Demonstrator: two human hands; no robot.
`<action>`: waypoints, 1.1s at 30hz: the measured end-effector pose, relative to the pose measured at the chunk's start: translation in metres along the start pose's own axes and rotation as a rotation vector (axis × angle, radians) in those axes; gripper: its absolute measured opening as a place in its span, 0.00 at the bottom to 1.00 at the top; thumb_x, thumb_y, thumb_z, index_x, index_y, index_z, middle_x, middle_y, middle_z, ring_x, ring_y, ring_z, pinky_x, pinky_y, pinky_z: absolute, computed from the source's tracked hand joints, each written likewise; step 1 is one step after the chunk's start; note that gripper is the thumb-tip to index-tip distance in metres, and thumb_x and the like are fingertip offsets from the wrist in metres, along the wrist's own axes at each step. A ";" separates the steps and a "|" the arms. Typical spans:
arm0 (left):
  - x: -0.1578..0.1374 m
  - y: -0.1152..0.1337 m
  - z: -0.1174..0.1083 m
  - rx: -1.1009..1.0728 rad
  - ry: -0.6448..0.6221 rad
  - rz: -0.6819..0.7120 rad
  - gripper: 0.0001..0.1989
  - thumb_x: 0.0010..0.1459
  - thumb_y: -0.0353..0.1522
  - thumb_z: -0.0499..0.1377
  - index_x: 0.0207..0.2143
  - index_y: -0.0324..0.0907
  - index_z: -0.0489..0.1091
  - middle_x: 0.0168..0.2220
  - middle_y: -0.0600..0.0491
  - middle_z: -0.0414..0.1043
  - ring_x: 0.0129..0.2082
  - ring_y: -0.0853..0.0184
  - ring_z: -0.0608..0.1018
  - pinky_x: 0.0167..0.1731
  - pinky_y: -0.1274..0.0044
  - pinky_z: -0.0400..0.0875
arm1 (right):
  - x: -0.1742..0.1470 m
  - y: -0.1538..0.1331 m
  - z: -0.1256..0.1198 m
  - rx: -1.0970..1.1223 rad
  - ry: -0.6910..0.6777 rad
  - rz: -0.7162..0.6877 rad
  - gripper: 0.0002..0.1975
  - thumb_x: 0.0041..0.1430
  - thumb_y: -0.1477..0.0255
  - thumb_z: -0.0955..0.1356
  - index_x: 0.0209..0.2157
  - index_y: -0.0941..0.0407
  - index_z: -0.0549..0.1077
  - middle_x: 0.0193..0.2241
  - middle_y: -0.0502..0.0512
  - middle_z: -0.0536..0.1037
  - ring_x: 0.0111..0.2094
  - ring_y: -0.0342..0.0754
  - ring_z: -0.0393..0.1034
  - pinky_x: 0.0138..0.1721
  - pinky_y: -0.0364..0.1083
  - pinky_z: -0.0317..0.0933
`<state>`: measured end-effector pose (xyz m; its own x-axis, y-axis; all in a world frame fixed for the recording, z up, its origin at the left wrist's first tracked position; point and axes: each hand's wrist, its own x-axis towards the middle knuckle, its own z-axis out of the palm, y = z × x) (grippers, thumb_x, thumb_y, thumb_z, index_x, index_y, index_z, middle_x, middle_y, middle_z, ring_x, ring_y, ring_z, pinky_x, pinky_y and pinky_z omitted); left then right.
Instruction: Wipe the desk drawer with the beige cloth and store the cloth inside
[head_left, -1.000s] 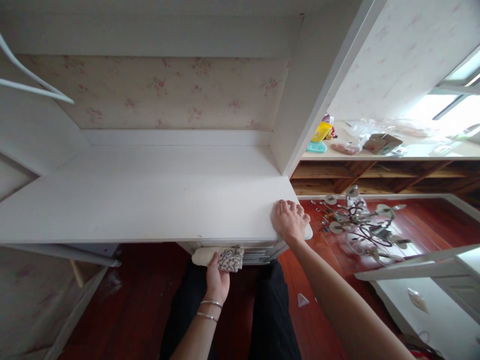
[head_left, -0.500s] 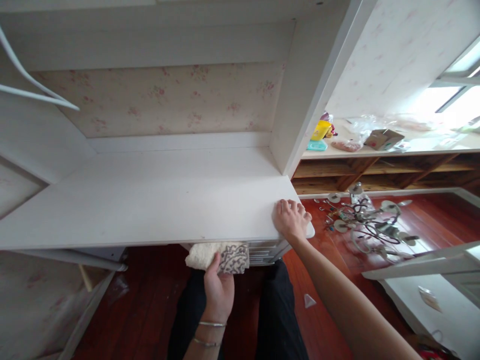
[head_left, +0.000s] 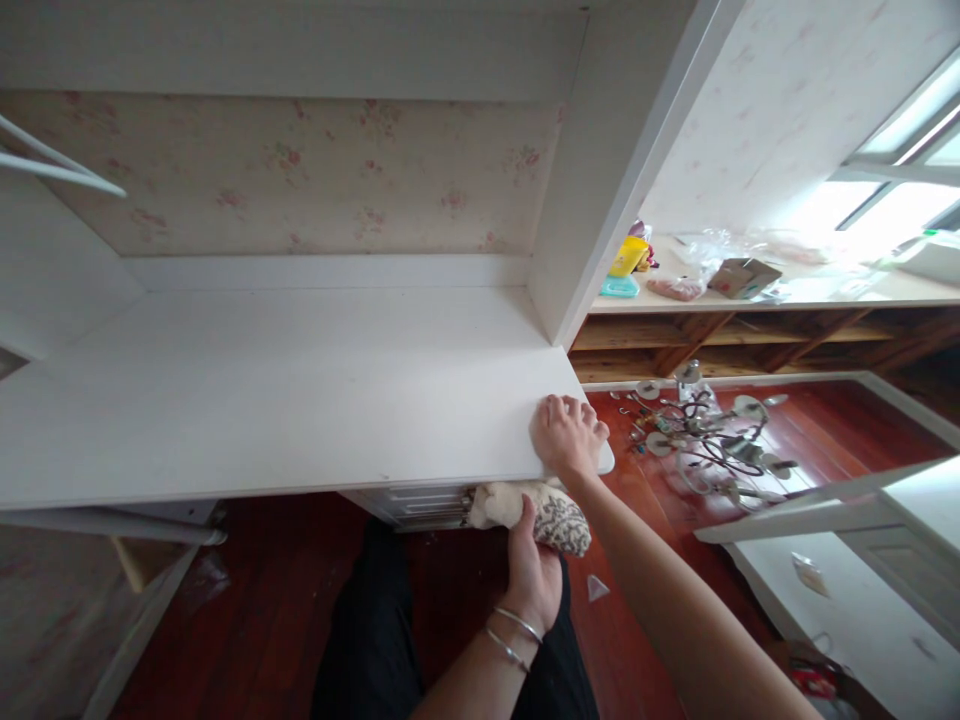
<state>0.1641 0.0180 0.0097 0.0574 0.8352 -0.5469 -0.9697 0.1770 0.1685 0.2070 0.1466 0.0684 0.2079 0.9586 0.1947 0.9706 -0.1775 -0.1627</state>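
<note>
A cream cloth [head_left: 498, 504] with a grey-brown scroll pattern is bunched up in my left hand [head_left: 537, 578], thumb on top. It lies just below the front edge of the white desk [head_left: 300, 400], against the slatted front of a drawer unit [head_left: 427, 508]. Whether the cloth presses on that front, I cannot tell. My right hand [head_left: 571, 432] rests palm down on the desk's right front corner, its fingers a little bent and apart, holding nothing.
On the red wood floor at right lies a dismantled chandelier [head_left: 712, 430] among small loose parts. Behind it, a long low shelf [head_left: 795, 300] carries bags and a cardboard box [head_left: 744, 277]. A white cabinet piece [head_left: 840, 570] lies at lower right. White cable [head_left: 60, 165] hangs at left.
My left hand has carried the cloth to the right along the front under the desk edge, near my right forearm. My right hand stays on the corner. The view has shifted slightly.
</note>
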 end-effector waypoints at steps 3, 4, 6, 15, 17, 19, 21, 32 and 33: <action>0.014 -0.008 -0.005 -0.048 0.037 -0.049 0.17 0.59 0.39 0.60 0.46 0.39 0.73 0.49 0.43 0.75 0.48 0.61 0.77 0.49 0.70 0.73 | 0.001 0.000 0.002 -0.003 -0.011 -0.001 0.23 0.68 0.60 0.50 0.50 0.47 0.69 0.55 0.57 0.68 0.56 0.60 0.54 0.52 0.62 0.50; 0.020 -0.011 -0.009 -0.060 0.071 -0.063 0.15 0.59 0.38 0.60 0.45 0.39 0.73 0.48 0.43 0.76 0.46 0.62 0.78 0.48 0.71 0.73 | 0.001 0.000 0.002 -0.004 -0.017 0.001 0.23 0.68 0.60 0.50 0.50 0.47 0.69 0.55 0.58 0.68 0.56 0.59 0.54 0.52 0.62 0.50; 0.035 -0.015 -0.022 -0.068 0.139 -0.073 0.13 0.59 0.35 0.60 0.44 0.38 0.73 0.46 0.43 0.76 0.44 0.62 0.79 0.47 0.70 0.73 | 0.001 0.000 0.002 -0.005 -0.021 0.003 0.23 0.68 0.60 0.49 0.51 0.47 0.68 0.55 0.57 0.67 0.56 0.59 0.54 0.52 0.61 0.50; 0.072 0.023 -0.087 -0.046 0.356 0.080 0.08 0.59 0.29 0.58 0.42 0.41 0.72 0.39 0.48 0.78 0.40 0.65 0.80 0.45 0.71 0.75 | 0.004 0.001 0.007 -0.003 0.000 0.012 0.22 0.68 0.60 0.50 0.51 0.46 0.68 0.55 0.56 0.68 0.57 0.59 0.54 0.53 0.61 0.50; 0.071 0.047 -0.098 -0.039 0.379 0.138 0.08 0.59 0.28 0.57 0.41 0.41 0.72 0.38 0.50 0.78 0.39 0.67 0.80 0.45 0.73 0.75 | 0.004 0.001 0.007 -0.004 -0.011 0.019 0.22 0.68 0.60 0.50 0.51 0.46 0.68 0.55 0.56 0.68 0.57 0.59 0.54 0.53 0.61 0.50; 0.067 0.074 -0.107 -0.030 0.397 0.185 0.07 0.60 0.28 0.56 0.41 0.40 0.72 0.37 0.50 0.78 0.38 0.67 0.80 0.44 0.74 0.75 | 0.004 0.001 0.006 0.002 -0.019 0.021 0.22 0.68 0.60 0.51 0.50 0.46 0.69 0.55 0.55 0.68 0.57 0.58 0.54 0.52 0.61 0.50; 0.060 0.101 -0.114 -0.021 0.407 0.226 0.08 0.61 0.28 0.55 0.41 0.39 0.72 0.36 0.49 0.78 0.38 0.67 0.80 0.44 0.74 0.75 | 0.004 0.000 0.004 0.004 -0.019 0.019 0.21 0.68 0.59 0.51 0.50 0.46 0.69 0.54 0.55 0.68 0.56 0.59 0.55 0.52 0.61 0.50; -0.021 0.190 -0.070 -0.016 0.290 0.463 0.16 0.60 0.23 0.53 0.50 0.39 0.70 0.43 0.48 0.77 0.44 0.66 0.79 0.48 0.71 0.75 | -0.003 0.002 0.000 0.032 0.010 -0.010 0.21 0.67 0.60 0.51 0.47 0.48 0.70 0.51 0.56 0.70 0.54 0.59 0.57 0.51 0.63 0.51; -0.028 0.191 -0.064 -0.012 0.271 0.464 0.17 0.60 0.22 0.54 0.50 0.39 0.70 0.43 0.48 0.77 0.44 0.65 0.79 0.49 0.70 0.74 | -0.003 0.002 0.000 0.033 0.014 -0.015 0.21 0.67 0.61 0.51 0.47 0.48 0.70 0.51 0.57 0.70 0.54 0.59 0.57 0.51 0.63 0.51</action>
<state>-0.0383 -0.0047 0.0051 -0.4394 0.6598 -0.6096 -0.8814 -0.1855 0.4344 0.2083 0.1430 0.0679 0.1950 0.9579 0.2108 0.9692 -0.1553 -0.1911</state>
